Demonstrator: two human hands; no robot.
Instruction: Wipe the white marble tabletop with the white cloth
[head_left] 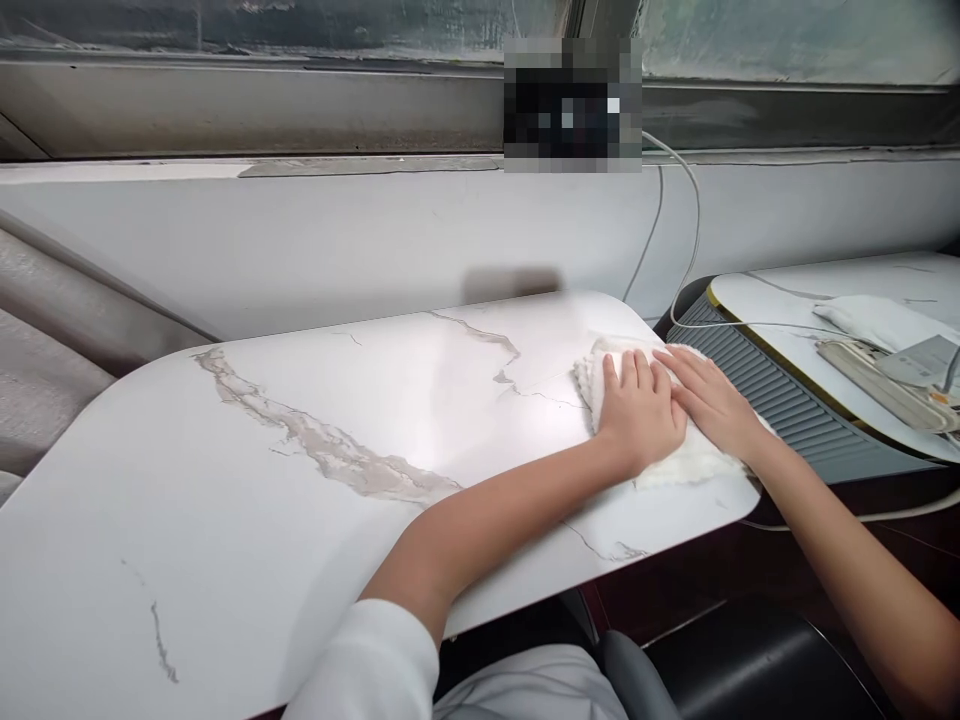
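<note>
A white fluffy cloth [694, 458] lies near the right end of a white marble-patterned table [300, 480]. My left hand [640, 410] rests flat on the cloth, fingers stretched out and pointing away from me. Beside it, my right hand [709, 398] also lies flat on the cloth, fingers extended toward the left, touching the left hand. Both hands press on the cloth; neither grips it.
A second marble table [862, 285] stands to the right with a power strip [877, 380], a white folded item [877, 318] and cables [694, 230]. A grey ribbed unit [772, 395] sits between the tables. A window sill and wall run behind. A black chair seat [750, 665] is below.
</note>
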